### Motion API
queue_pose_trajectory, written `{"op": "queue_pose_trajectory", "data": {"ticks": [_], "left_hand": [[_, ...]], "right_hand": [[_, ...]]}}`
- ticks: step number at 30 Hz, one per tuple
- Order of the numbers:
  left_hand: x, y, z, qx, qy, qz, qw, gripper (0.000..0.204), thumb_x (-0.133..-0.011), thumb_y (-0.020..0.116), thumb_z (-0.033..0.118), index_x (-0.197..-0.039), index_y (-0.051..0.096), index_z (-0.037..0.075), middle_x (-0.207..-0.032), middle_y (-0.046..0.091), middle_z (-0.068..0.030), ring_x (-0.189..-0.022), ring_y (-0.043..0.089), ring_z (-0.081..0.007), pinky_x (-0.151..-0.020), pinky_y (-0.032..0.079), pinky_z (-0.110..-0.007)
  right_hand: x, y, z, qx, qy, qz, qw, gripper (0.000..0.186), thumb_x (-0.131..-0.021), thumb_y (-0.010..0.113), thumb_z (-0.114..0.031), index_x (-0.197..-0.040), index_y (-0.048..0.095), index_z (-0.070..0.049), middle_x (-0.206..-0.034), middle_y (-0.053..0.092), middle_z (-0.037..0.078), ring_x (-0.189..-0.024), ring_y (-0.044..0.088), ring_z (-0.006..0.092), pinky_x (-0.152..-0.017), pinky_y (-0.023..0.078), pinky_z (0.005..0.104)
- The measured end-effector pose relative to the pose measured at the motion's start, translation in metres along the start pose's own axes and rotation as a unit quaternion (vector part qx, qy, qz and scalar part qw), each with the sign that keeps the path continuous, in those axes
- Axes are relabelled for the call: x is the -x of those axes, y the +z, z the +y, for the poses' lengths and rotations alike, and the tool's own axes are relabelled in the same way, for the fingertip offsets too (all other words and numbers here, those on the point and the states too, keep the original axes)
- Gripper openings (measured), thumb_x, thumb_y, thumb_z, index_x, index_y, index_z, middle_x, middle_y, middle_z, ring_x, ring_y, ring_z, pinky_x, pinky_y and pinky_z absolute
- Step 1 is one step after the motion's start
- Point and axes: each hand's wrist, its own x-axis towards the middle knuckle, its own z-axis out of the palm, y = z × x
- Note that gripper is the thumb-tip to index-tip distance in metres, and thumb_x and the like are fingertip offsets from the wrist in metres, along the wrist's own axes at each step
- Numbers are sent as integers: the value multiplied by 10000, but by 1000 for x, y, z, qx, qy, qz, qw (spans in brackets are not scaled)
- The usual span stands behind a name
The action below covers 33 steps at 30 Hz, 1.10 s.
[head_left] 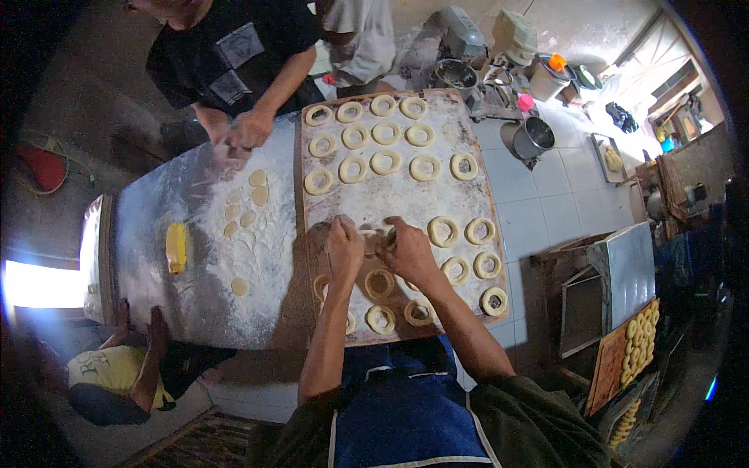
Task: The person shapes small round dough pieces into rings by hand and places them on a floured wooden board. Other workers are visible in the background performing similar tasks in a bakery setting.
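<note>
Dough ring (373, 239) sits pinched between both hands above the floured wooden board (390, 204), near its middle. Left hand (344, 248) and right hand (406, 249) each have a closed grip on it, fingers curled in. Finished rings (426, 168) lie in rows around. Beside the board, the floured desk (156, 249) carries flat dough discs (258, 178) and a yellow brush (177, 248).

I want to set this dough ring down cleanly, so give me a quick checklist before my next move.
1. Dough ring held between left hand and right hand: ok.
2. Ring fully shaped: cannot tell, fingers hide it.
3. Bare floured spot on the wooden board just beyond the hands: ok.
4. Placed rings kept apart from each other: ok.
5. Other person's hands off the board: ok.
</note>
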Motion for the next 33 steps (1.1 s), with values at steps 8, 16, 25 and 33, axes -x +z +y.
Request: {"op": "queue_pose_trajectory", "data": {"ticks": [8, 16, 25, 33], "left_hand": [[0, -16, 11, -51, 97, -26, 994, 253, -820, 699, 182, -1042, 647, 73, -959, 626, -153, -1040, 561, -343, -957, 405, -478], [45, -130, -112, -211, -5, 195, 958, 292, -861, 659, 143, -1143, 614, 81, -1054, 642, -190, -1026, 587, -367, -879, 447, -479], [63, -199, -212, 54, -191, 11, 980, 419, -783, 759, 94, -1166, 606, 19, -1002, 660, -161, -967, 638, -295, -869, 493, -407], [71, -213, -166, 397, -195, -13, 897, 256, -827, 743, 122, -1036, 670, -8, -1038, 636, -71, -930, 600, -166, -836, 485, -306]], "right_hand": [[26, 15, 2, 123, -34, -92, 988, 447, -734, 649, -83, -1157, 528, -6, -860, 639, 251, -814, 646, 419, -706, 523, 500], [47, 22, -57, 17, 10, -78, 997, 397, -768, 681, -101, -1148, 573, -61, -943, 626, 198, -846, 636, 368, -717, 522, 452], [30, 136, -123, -46, -83, -184, 978, 345, -858, 668, -109, -1189, 593, -43, -954, 652, 187, -842, 683, 284, -742, 542, 358], [9, 213, -141, -288, 42, -175, 941, 391, -831, 720, -130, -1187, 627, 1, -969, 710, 136, -897, 668, 157, -755, 530, 305]]}}
